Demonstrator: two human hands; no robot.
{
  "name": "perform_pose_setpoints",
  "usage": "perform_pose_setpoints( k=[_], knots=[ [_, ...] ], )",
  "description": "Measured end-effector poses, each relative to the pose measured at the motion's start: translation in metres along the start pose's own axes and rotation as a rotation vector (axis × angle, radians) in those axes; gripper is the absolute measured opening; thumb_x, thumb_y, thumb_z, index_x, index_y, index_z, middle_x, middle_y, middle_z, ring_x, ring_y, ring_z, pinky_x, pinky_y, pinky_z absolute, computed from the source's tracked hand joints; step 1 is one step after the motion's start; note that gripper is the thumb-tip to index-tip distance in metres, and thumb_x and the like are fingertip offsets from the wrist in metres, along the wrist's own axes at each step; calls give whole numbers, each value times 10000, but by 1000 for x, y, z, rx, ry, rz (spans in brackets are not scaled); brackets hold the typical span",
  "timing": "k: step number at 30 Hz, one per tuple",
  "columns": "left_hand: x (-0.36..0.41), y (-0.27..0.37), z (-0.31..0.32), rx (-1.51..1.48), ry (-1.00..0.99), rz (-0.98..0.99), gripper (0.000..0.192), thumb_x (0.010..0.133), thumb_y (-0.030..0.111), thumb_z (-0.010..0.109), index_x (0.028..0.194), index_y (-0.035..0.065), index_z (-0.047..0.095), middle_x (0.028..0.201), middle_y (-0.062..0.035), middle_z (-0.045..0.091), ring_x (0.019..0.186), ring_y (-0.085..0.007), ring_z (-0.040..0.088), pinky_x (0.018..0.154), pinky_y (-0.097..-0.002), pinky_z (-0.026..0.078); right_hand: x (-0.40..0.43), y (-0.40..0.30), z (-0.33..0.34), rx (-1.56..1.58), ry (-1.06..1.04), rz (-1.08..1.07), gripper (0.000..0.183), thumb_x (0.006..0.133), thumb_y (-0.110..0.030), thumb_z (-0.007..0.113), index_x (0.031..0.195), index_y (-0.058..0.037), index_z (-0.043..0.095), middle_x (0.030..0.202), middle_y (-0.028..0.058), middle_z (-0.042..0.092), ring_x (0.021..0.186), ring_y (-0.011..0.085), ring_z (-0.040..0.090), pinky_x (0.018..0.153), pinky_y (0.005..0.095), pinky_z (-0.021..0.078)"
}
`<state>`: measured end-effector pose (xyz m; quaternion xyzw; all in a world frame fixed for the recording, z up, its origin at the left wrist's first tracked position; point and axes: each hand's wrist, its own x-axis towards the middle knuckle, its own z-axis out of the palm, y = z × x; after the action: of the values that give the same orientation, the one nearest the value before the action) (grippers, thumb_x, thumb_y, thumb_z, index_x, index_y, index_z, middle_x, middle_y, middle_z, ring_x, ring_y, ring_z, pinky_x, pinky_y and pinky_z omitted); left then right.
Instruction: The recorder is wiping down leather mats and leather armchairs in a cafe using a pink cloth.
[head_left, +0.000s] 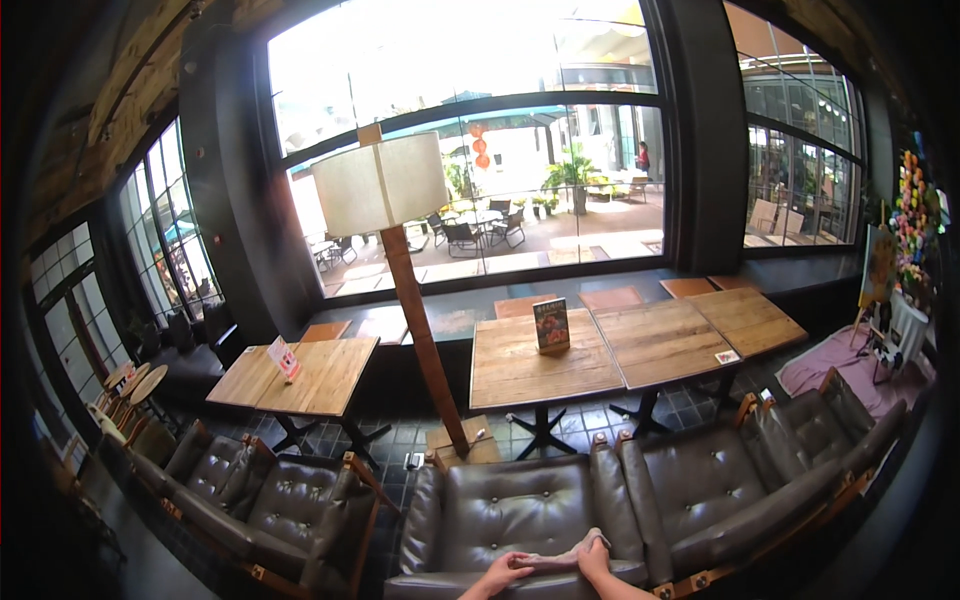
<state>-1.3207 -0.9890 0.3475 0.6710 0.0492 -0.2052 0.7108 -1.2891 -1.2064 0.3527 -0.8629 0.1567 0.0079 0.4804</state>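
Both hands are at the bottom of the head view, above the backrest of a dark brown leather armchair (517, 502) with a buttoned seat. Between them stretches a crumpled pinkish-grey cloth (551, 560). My left hand (507, 573) pinches one end of it. At the other end, my right hand (593, 559) grips the cloth, and a bunched piece sticks up past the fingers. Below the hands runs the top of the chair's backrest (457, 585); whether the cloth touches it I cannot tell.
Matching armchairs stand left (300, 495) and right (697, 487). Beyond them are wooden tables (536, 371), one bearing an upright menu sign (552, 325). A floor lamp (424, 330) rises from a wooden base between the tables. Large windows (480, 202) line the far wall.
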Motion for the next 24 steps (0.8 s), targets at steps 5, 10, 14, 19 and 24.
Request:
perform_pose_setpoints(
  k=[5, 10, 14, 19, 24],
  knots=[
    [5, -11, 1, -173, 78, 16, 201, 812, 96, 601, 970, 24, 499, 847, -73, 606, 766, -124, 599, 659, -228, 482, 0, 2, 3, -40, 12, -71, 360, 726, -193, 526, 1046, -34, 487, 929, 258, 575, 903, 411, 541, 791, 462, 425],
    [2, -30, 8, 291, 176, 102, 254, 789, 121, 615, 1008, 44, 512, 872, -75, 615, 841, -144, 599, 716, -262, 467, -13, -9, -6, -52, -19, 58, 370, 738, -202, 529, 1060, -23, 496, 989, 255, 563, 958, 405, 525, 831, 448, 413],
    [-14, -22, 17, 440, 209, 189, 300, 780, 124, 598, 1063, 72, 515, 873, -96, 606, 821, -148, 569, 753, -277, 442, -23, -14, -13, -3, 5, 100, 459, 740, -166, 512, 1157, 8, 430, 1065, 280, 521, 1026, 411, 484, 882, 439, 378],
    [-12, -11, 19, 245, 289, 384, 284, 783, 57, 516, 1066, 33, 508, 803, -20, 546, 729, -120, 479, 684, -269, 422, -14, -2, -9, 112, 32, -2, 507, 721, -119, 504, 1185, 61, 408, 1160, 289, 461, 1115, 386, 428, 956, 396, 326],
    [4, -3, 12, -64, 480, 240, 139, 775, 63, 592, 910, 28, 584, 823, -66, 639, 735, -125, 606, 631, -243, 470, 7, -3, 0, 127, 30, -141, 414, 666, -118, 546, 1050, 12, 462, 947, 265, 558, 946, 406, 512, 808, 437, 409]
  ],
)
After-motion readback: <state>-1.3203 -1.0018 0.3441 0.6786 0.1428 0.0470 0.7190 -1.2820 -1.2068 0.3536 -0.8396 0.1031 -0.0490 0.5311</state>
